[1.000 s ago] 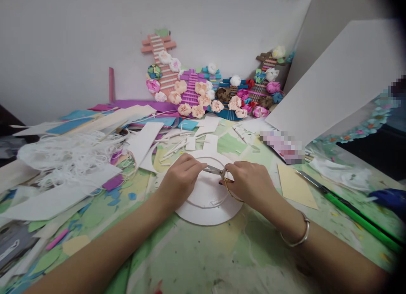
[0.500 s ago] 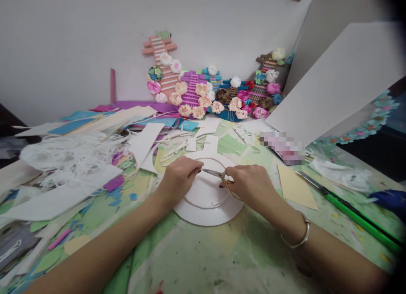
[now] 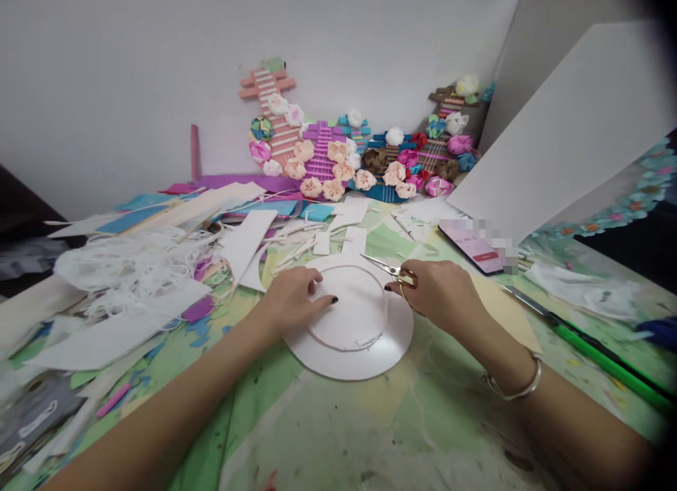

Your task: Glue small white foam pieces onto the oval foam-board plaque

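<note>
In front of me lies a round white board (image 3: 391, 350) with a narrow strip stuck up in front of it like a neck. A thin white cord ring (image 3: 346, 348) rests on the board, its ends meeting near the lower right. My left hand (image 3: 296, 300) is over the board's left side, thumb and fingers apart, nothing seen between them. Gold-handled scissors (image 3: 388, 267) are in my right hand (image 3: 441, 293), at the board's upper right; their blades look closed and point left, away from the cord.
A heap of white cord (image 3: 121, 265) and paper scraps lie on the left. Paper-flower guitars (image 3: 322, 152) lean against the wall. At the right are a phone (image 3: 470, 247), a cream card (image 3: 502, 307) and a green-handled cutter (image 3: 592, 350). A large white board (image 3: 555, 124) stands behind them.
My right hand has drawn the scissors back to the right, away from my left hand. The left hand's pinch has opened and moved slightly left.
</note>
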`<state>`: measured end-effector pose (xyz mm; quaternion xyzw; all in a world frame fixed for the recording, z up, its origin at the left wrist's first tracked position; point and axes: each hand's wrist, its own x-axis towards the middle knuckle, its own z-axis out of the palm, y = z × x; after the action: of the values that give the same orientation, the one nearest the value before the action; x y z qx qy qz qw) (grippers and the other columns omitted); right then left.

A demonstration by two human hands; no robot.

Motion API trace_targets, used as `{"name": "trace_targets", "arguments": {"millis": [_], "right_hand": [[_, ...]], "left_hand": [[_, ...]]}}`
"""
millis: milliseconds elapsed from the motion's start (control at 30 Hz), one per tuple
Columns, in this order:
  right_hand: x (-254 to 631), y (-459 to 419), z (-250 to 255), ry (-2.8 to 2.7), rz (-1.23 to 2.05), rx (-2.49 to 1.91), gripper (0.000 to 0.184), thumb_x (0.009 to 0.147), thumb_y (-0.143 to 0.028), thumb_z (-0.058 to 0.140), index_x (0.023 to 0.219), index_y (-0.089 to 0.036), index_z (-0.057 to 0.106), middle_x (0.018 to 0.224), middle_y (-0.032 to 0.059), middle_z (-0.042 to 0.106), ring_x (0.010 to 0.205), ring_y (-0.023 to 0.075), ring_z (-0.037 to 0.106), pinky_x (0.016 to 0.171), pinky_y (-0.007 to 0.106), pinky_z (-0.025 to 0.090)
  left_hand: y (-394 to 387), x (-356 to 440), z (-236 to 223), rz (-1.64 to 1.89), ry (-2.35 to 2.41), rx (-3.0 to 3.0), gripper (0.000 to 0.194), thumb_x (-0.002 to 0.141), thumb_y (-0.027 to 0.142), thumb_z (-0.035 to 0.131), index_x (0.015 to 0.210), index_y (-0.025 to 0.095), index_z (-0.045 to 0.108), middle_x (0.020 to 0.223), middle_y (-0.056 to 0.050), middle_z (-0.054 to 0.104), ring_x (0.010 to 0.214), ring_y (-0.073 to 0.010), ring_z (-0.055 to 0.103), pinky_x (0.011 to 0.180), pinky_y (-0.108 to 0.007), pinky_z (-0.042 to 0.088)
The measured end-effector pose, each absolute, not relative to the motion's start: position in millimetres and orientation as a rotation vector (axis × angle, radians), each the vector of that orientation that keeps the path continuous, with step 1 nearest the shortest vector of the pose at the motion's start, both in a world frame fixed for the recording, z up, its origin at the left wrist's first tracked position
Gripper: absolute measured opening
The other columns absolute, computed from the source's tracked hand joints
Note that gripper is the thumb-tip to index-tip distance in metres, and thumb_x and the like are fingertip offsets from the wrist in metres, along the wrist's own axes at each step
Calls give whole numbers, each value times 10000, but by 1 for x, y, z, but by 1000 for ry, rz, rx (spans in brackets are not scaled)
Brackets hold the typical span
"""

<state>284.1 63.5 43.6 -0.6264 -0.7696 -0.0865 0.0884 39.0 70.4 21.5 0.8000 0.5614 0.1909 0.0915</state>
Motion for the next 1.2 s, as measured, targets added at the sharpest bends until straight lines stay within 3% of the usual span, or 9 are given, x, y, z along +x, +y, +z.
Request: {"name": "trace_targets", "arguments": {"millis": [167, 400, 667, 1200], "right_hand": [[286, 64, 47, -2264, -225, -1864, 245, 792, -444, 557, 737, -213, 621, 656, 40, 668, 622, 196, 580, 487, 250, 233], [291, 71, 40, -2254, -160, -1884, 267, 795, -464, 524, 731, -219, 610, 656, 48, 664, 610, 205, 568, 484, 250, 256], [300, 84, 33, -2200, -3, -1892, 287, 782, -464, 528, 645, -218, 584, 631, 47, 646, 572, 194, 535, 472, 250, 259], [308, 93, 24, -2195, 59, -1840, 290, 761, -468, 548, 641, -210, 599, 617, 37, 635, 566, 180, 538, 498, 247, 288]], "left_hand": [[64, 46, 12, 523, 1664, 2511, 76, 770, 183, 547, 794, 151, 612, 775, -67, 600, 715, -193, 558, 663, -313, 435], [61, 53, 1, 452, 1680, 2650, 201, 854, 71, 376, 820, 143, 561, 859, -99, 556, 801, -215, 537, 742, -346, 449], [60, 54, 6, 522, 1681, 2456, 151, 766, 30, 447, 766, 173, 496, 829, -67, 544, 793, -199, 523, 754, -338, 451], [86, 6, 23, 691, 1873, 1845, 43, 677, 210, 510, 661, 171, 523, 616, 4, 585, 592, -137, 550, 541, -243, 409]]}}
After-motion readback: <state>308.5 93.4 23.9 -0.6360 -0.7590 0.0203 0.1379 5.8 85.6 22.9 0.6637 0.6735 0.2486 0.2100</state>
